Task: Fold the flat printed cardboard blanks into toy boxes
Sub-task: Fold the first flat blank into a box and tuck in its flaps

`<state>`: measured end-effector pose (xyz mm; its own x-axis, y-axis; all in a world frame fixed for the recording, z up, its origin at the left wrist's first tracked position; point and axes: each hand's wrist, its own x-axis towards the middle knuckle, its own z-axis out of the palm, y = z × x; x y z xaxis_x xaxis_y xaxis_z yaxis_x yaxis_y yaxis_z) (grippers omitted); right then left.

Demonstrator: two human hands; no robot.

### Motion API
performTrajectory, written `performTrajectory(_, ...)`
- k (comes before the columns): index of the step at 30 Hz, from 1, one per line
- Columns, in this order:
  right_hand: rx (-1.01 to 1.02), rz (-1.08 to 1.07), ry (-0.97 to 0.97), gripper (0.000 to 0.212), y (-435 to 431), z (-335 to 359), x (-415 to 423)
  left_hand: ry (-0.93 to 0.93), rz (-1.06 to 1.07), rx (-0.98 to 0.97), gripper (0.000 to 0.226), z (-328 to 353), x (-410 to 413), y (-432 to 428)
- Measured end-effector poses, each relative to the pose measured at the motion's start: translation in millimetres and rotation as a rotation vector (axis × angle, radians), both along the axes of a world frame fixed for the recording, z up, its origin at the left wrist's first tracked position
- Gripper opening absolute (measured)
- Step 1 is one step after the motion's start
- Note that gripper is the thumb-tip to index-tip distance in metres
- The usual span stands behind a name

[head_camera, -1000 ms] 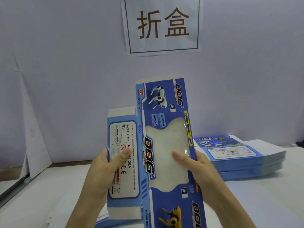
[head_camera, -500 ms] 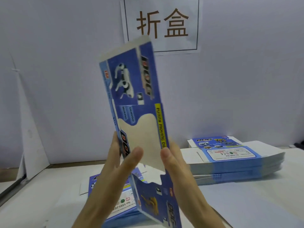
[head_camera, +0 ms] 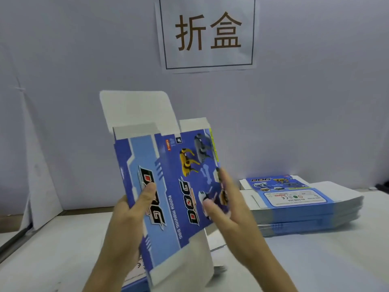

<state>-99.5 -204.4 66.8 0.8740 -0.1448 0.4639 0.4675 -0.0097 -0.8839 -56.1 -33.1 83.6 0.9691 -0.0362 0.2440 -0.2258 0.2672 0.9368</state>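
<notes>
**Two hands hold a partly opened box upright above the surface.**

At the lower frame edge, a flat blank (head_camera: pixel 137 267) lies on the surface (head_camera: pixel 315 266), mostly hidden by the left forearm and the box (head_camera: pixel 168 186). The left hand (head_camera: pixel 130 218) grips the box's left side panel, thumb on the printed face and fingers curled behind it. The right hand (head_camera: pixel 229 209) lies along the right edge, fingers straight and close together, thumb touching the front panel; this hand is blurred. White flaps stand open at both ends of the box. Behind the right hand, which covers its near corner, sits a stack of blanks (head_camera: pixel 305 205). A white board (head_camera: pixel 40 186) leans at far left against the wall (head_camera: pixel 315 102), which carries a paper sign (head_camera: pixel 208 32).
</notes>
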Motion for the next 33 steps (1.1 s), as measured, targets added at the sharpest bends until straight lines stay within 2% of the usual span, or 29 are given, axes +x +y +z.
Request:
performTrajectory(1, -0.005, -0.024, -0.034, 0.058, -6.4, 4.5, 0.2, 0.030, -0.014, -0.018, 0.035, -1.3, 3.5, 4.6)
performTrajectory(3, 0.030, 0.011, 0.021, 0.057, -24.9, 3.8, 1.5, 0.051, -0.106, -0.040, 0.040, -2.8, 6.5, 13.3)
performTrajectory(5, 0.065, 0.120, 0.097, 0.039, -26.3, 3.2, 4.8, 0.072, -0.175, -0.009, 0.049, -7.3, 10.4, 16.1)
performTrajectory(8, 0.084, 0.137, 0.071, 0.029, -35.9, 0.2, 3.2, -0.003, -0.147, 0.066, 0.055, -7.2, 12.2, 11.1)
performTrajectory(11, 0.008, 0.113, 0.046, 0.029, -25.4, 2.9, 2.2, -0.056, -0.134, 0.117, 0.076, -1.9, 9.0, 3.3)
performTrajectory(15, -0.059, 0.065, 0.008, 0.043, -25.8, 3.1, 2.5, 0.014, -0.237, 0.115, 0.067, -2.6, 7.2, 9.4)
performTrajectory(17, -0.075, 0.008, -0.019, 0.063, -31.4, 2.6, 1.5, 0.036, -0.347, 0.124, 0.080, -3.6, 6.2, 13.8)
performTrajectory(19, -0.057, 0.044, -0.004, 0.078, -32.1, 3.2, -0.1, 0.040, -0.424, 0.149, 0.096, -5.3, 5.6, 15.5)
performTrajectory(22, -0.025, 0.137, -0.046, 0.075, -31.4, 2.1, 0.0, 0.050, -0.490, 0.213, 0.104, -6.8, 6.0, 11.7)
performTrajectory(24, -0.036, 0.138, -0.076, 0.073, -31.4, 2.2, -1.5, 0.036, -0.473, 0.241, 0.099, -8.2, 6.5, 6.3)
performTrajectory(27, -0.135, 0.105, -0.088, 0.085, -31.3, 4.0, -4.7, -0.006, -0.377, 0.194, 0.085, -9.8, 8.2, 1.7)
performTrajectory(30, -0.221, 0.066, -0.082, 0.084, -33.5, 4.3, -5.4, -0.001, -0.361, 0.194, 0.089, -10.3, 8.2, 3.4)
performTrajectory(33, -0.316, 0.042, -0.165, 0.081, -35.2, 2.9, -5.4, -0.018, -0.369, 0.211, 0.089, -8.8, 6.0, 3.9)
